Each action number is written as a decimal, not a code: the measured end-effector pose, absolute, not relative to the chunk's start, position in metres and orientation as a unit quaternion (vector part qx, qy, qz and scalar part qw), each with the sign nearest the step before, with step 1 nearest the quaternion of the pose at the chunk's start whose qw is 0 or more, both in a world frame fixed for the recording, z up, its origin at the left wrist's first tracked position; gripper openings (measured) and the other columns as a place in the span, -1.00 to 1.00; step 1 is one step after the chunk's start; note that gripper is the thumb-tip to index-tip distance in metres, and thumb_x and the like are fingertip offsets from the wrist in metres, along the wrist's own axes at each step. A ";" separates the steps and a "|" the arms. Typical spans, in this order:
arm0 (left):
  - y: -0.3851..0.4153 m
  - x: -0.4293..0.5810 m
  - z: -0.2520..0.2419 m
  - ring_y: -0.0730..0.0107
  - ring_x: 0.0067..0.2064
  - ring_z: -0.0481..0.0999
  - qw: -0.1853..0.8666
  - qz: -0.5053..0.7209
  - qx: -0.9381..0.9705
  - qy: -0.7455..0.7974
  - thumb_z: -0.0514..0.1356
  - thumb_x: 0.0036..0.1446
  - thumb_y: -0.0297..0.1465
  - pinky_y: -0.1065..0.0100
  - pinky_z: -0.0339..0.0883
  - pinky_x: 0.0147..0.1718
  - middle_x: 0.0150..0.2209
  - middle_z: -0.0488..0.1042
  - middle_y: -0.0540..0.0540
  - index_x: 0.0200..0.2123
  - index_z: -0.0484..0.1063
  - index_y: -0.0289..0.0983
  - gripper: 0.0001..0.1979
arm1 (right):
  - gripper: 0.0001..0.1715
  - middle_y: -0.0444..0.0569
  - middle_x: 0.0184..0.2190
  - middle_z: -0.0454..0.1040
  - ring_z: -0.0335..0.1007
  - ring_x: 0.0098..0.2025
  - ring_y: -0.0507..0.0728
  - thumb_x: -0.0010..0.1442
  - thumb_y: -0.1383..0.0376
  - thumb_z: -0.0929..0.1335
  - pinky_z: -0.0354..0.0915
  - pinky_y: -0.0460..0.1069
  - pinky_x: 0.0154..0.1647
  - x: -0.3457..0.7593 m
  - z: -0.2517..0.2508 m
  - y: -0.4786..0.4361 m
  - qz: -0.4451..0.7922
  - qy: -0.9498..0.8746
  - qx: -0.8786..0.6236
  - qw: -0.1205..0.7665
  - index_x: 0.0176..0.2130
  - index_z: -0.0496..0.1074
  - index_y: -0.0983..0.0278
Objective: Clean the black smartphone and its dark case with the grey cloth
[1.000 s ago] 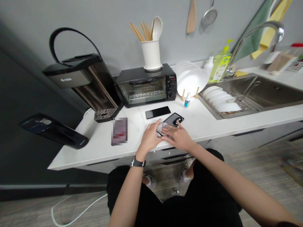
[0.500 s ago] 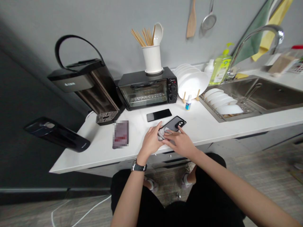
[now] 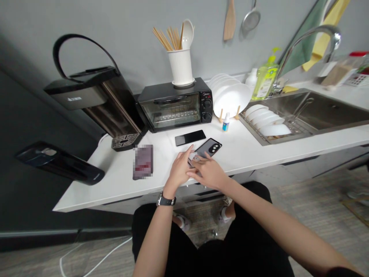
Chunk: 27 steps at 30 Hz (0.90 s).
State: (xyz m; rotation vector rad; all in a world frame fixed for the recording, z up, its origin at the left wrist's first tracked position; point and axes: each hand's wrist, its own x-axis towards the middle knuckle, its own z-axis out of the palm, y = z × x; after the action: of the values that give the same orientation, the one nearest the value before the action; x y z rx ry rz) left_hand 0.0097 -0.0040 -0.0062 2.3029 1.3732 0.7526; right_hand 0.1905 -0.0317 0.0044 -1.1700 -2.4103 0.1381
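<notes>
A phone (image 3: 206,147) with a grey back lies camera side up near the counter's front edge, its lower end partly covered by my hands. My left hand (image 3: 180,168) steadies that lower left end, thumb and fingers around the edge. My right hand (image 3: 210,171) is on the phone's back, fingers bent over a small pale cloth (image 3: 196,158), which is mostly hidden. Just behind lies a second phone (image 3: 190,137), its dark screen facing up. A small spray bottle (image 3: 226,122) stands upright to the right of it.
On the white counter (image 3: 115,188) are a blurred-out flat item (image 3: 143,161), a dark bottle-like device (image 3: 62,163), a water dispenser (image 3: 108,104) and a toaster oven (image 3: 175,109). Plates (image 3: 232,100) stand in a rack beside the sink (image 3: 325,109), which holds several bowls (image 3: 273,127).
My right hand has slid down and left over the phone's back, away from the camera lenses. My left hand stays at the phone's lower end. The whole view has shifted slightly.
</notes>
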 end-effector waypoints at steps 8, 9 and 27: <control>-0.007 0.019 -0.003 -0.03 0.19 0.38 0.160 0.280 0.816 0.479 0.43 0.12 -0.16 0.01 0.28 0.21 0.27 0.47 -0.08 0.47 0.02 -0.08 -0.04 | -0.51 0.06 0.21 0.52 0.42 0.29 0.30 0.51 0.04 0.20 0.00 0.40 0.44 0.268 -0.006 -0.010 0.026 -0.833 -0.504 0.227 0.21 0.46 0.18; -0.007 0.020 -0.003 -0.03 0.18 0.39 0.158 0.281 0.816 0.480 0.43 0.12 -0.17 0.01 0.28 0.21 0.27 0.47 -0.07 0.47 0.04 -0.08 -0.05 | -0.49 0.10 0.21 0.51 0.44 0.27 0.32 0.51 0.04 0.20 0.00 0.41 0.43 0.272 -0.006 -0.002 0.010 -0.822 -0.522 0.226 0.22 0.45 0.21; -0.007 0.017 -0.004 0.02 0.14 0.39 0.167 0.266 0.824 0.472 0.41 0.15 -0.19 0.04 0.28 0.21 0.27 0.47 -0.05 0.48 0.02 -0.02 -0.06 | -0.49 0.07 0.25 0.48 0.40 0.30 0.31 0.50 0.03 0.21 -0.13 0.44 0.47 0.268 -0.007 -0.012 0.021 -0.824 -0.514 0.236 0.24 0.44 0.18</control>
State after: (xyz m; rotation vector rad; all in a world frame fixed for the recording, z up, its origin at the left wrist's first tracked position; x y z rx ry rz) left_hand 0.0175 -0.0074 -0.0037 2.3446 1.3436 0.7561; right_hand 0.2679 -0.0119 -0.0066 -1.4098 -2.2599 0.0586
